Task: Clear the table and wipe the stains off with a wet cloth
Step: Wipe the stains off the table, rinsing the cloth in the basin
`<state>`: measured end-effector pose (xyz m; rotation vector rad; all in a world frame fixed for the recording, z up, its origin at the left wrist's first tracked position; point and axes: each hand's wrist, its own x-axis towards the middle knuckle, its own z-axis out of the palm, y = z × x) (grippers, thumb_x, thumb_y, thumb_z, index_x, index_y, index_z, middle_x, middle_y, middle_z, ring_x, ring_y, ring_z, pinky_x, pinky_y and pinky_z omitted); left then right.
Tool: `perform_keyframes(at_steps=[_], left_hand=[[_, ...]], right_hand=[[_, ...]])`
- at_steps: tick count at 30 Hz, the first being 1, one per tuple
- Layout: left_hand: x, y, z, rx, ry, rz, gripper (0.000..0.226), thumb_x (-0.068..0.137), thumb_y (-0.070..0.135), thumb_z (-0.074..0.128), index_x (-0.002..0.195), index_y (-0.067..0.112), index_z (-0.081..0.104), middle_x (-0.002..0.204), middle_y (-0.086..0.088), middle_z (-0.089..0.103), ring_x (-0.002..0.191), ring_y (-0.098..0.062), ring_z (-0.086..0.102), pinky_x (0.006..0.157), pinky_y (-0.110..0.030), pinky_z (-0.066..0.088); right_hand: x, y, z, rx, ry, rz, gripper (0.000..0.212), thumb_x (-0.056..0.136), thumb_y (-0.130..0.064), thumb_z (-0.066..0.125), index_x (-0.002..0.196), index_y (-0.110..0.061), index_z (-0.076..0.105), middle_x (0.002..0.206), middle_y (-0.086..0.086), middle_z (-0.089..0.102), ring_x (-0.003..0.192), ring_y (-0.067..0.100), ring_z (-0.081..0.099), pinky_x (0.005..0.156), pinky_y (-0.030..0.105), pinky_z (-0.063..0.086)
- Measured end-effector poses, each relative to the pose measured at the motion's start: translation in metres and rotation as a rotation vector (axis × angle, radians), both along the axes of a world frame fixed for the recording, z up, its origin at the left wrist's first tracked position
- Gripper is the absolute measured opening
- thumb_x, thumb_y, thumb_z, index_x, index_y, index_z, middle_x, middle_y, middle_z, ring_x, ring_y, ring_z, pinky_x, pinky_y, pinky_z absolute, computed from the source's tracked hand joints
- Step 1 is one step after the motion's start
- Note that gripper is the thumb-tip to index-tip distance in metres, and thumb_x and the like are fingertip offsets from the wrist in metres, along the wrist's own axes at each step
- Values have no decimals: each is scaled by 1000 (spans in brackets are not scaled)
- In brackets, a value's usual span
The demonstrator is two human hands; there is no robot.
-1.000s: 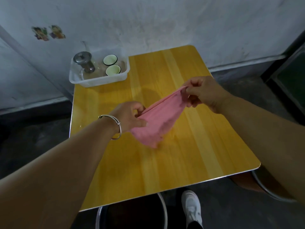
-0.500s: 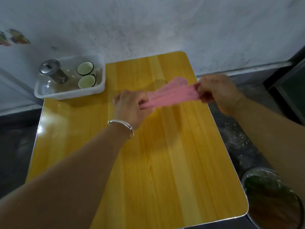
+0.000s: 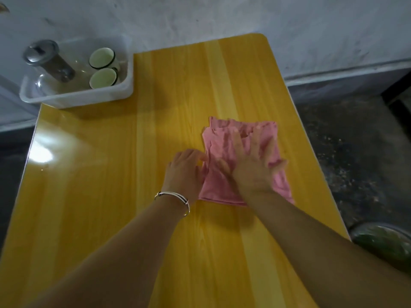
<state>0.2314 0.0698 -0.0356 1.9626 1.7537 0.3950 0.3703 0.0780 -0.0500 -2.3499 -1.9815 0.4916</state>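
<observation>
Basically clearing looks done, wiping remains. Their right hand [image 3: 253,172] presses the cloth [image 3: 219,187] with spread fingers [image 3: 238,142]; left hand [image 3: 184,170] beside them, grip unclear.

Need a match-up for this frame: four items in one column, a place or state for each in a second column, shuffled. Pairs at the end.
Column A
1. pink cloth
2. green cups
3. right hand
4. bracelet

Column B
a. inside the clear bin at the far left corner
b. fingers spread, pressing down on the cloth
c. lying spread on the table
d. on the wrist of the left hand

Pairs: 1-c, 2-a, 3-b, 4-d
</observation>
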Motion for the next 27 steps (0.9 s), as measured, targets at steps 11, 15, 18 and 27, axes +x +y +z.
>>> perform_keyframes(at_steps=[11, 15, 18, 27], left_hand=[[-14, 27, -56, 181, 219, 61, 67, 83, 45, 13, 140, 16, 35, 150, -1, 30, 143, -20, 17, 116, -43, 3], [-21, 34, -65, 122, 291, 54, 75, 81, 51, -2, 146, 19, 15, 156, 1, 11, 144, -15, 0, 116, -38, -8], [-19, 32, -67, 132, 279, 54, 71, 84, 49, -3, 147, 19, 12, 156, 1, 9, 144, -14, -3, 115, -36, -10], [-21, 35, -74, 261, 135, 128, 59, 91, 30, 28, 144, 3, 19, 152, -11, 21, 142, -17, 15, 113, -39, 4]], right_hand=[[-22, 7, -36, -25, -101, 25, 62, 95, -56, 11, 148, -30, -8, 158, 2, -14, 140, 40, -23, 104, 71, -12], [-12, 33, -37, 24, -100, -53, 59, 99, -44, 12, 150, -20, -3, 159, 6, -5, 144, 33, -15, 110, 61, -12], [-7, 57, -40, 54, -123, -123, 58, 99, -41, 14, 150, -18, 0, 159, 7, -5, 145, 33, -12, 112, 58, -10], [-68, 119, -39, 79, -93, 316, 54, 99, -45, 10, 148, -31, -8, 158, -2, -12, 144, 31, -17, 113, 51, -12]])
